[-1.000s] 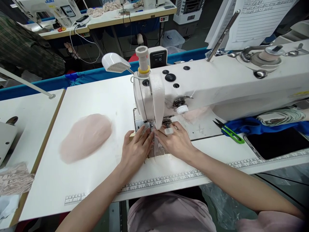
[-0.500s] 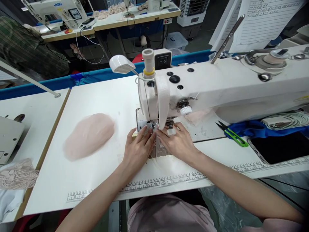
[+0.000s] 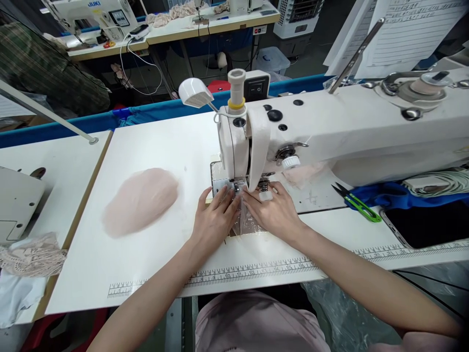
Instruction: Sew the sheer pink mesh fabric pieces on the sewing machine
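Both hands lie at the needle area of a white sewing machine (image 3: 260,146), on a thin, see-through piece of fabric (image 3: 240,222). My left hand (image 3: 216,215) rests palm down left of the presser foot (image 3: 239,187), fingers spread, fingertips on the fabric by the foot. From the right, my right hand (image 3: 274,212) lies flat with its fingers stretched to the foot, beneath the machine's head. The fingertips nearly meet, and the fabric edge under them is mostly hidden. Further left, a sheer pale pink fabric piece (image 3: 141,203) lies flat on the table.
Green thread snips (image 3: 361,205) lie right of the hands, beside a dark phone (image 3: 427,222) and blue cloth (image 3: 388,195). A printed ruler (image 3: 252,271) runs along the front edge. Lace (image 3: 34,256) sits at far left. A person in plaid (image 3: 47,68) is beyond.
The view has shifted slightly, so the scene appears a little further right. Both hands remain flat by the presser foot, and the fabric between them shows slightly differently.
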Demonstrator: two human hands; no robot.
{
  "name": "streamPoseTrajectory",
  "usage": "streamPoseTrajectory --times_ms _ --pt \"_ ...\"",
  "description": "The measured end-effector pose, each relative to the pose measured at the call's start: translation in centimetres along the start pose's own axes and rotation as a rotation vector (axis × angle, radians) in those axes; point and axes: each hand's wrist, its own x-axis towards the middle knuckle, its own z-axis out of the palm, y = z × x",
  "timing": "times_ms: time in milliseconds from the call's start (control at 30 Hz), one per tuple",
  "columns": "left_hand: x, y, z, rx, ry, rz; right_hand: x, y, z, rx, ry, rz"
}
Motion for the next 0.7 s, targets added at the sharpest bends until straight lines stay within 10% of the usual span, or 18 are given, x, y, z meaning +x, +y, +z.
streamPoseTrajectory --times_ms 467,700 --pt "0.0 0.3 -0.7 -0.06 0.021 0.036 0.2 1.1 -0.5 0.155 0.079 0.058" --pt "0.1 -0.9 -2.3 -0.267 -0.169 -0.029 0.3 1.4 -2.4 0.598 -0.25 0.1"
